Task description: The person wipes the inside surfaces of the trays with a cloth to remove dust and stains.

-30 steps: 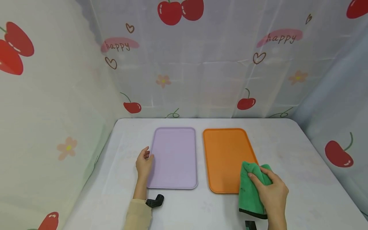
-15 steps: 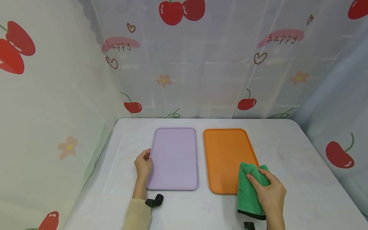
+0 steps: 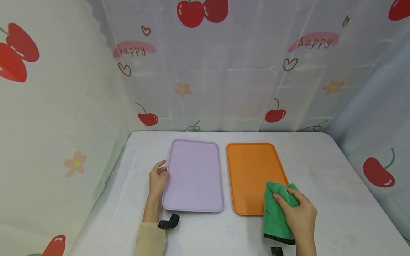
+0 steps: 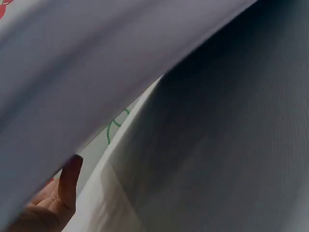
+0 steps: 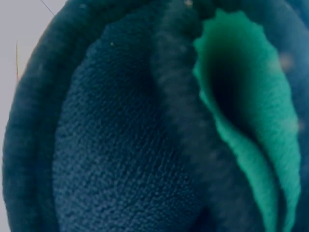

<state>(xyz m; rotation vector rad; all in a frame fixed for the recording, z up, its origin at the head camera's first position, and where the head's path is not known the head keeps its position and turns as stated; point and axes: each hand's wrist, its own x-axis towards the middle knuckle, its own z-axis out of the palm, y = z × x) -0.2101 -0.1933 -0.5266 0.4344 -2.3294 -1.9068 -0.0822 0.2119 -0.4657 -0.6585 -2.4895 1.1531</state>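
My left hand (image 3: 158,179) grips the left long edge of a light purple rectangular tray (image 3: 194,176), its thumb at the rim. That tray is slightly tilted, its left side raised. Seen from the left wrist, the purple tray (image 4: 72,72) slants close in front, the hand (image 4: 50,203) at its edge. My right hand (image 3: 301,215) pinches a folded green towel (image 3: 278,217) with dark trim between thumb and fingers; it hangs over the near right corner of an orange tray (image 3: 253,174). In the right wrist view the towel's folds (image 5: 270,96) fill most of the picture.
Both trays are on a white table (image 3: 230,234), side by side with a narrow gap. A curtain (image 3: 224,89) printed with cherries, hearts and flowers stands behind the far edge and along both sides. A black wrist device (image 3: 169,222) sits at the left sleeve.
The left hand has taken hold of the purple tray's left edge and raised that side a little, tilting it. The right hand with the green towel has shifted slightly left.
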